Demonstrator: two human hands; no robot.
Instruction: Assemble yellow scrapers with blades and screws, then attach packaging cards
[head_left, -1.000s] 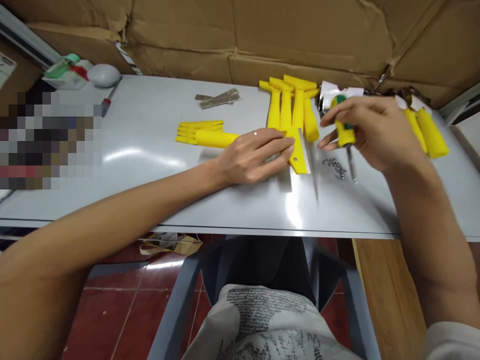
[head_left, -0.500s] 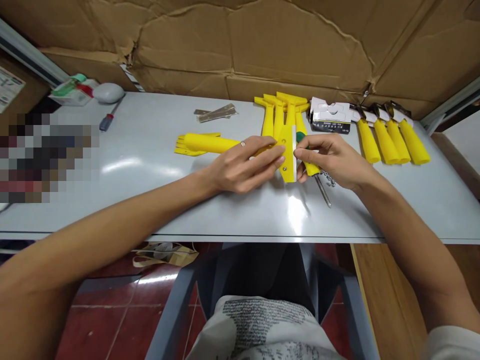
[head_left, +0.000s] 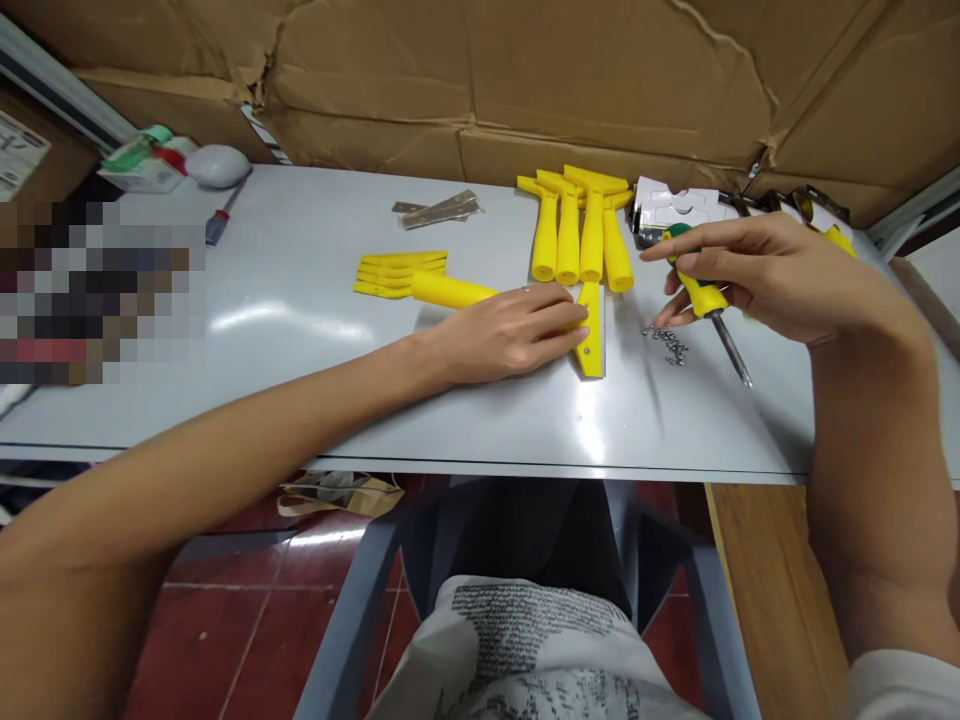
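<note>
Yellow plastic forms the body of the scraper (head_left: 591, 352), and over it the fingers of the left hand (head_left: 504, 335) lie bent and close together, holding it near the head; the thumb I cannot see. One screw shows in the head, and a thin metal blade (head_left: 604, 345) borders its right side. This scraper lies at the middle of the bench (head_left: 225, 270), its head pointing a little toward the front edge. In the right hand (head_left: 795, 280) is a screwdriver (head_left: 705, 300) with green and yellow handle, its shank directed to the front edge. The index finger is stretched out; lower fingertips are just beside a small heap of screws (head_left: 671, 346), but whether they pinch one, I cannot tell. Beyond the scraper, four yellow handles (head_left: 592, 235) lie in a row near the back edge, with a white-and-black box (head_left: 679, 208) at their right. Slim yellow pieces (head_left: 386, 276) lie by the scraper's left end. Flat strips (head_left: 442, 209) rest farther back, and a second screwdriver (head_left: 216, 228) near the back left corner.
</note>
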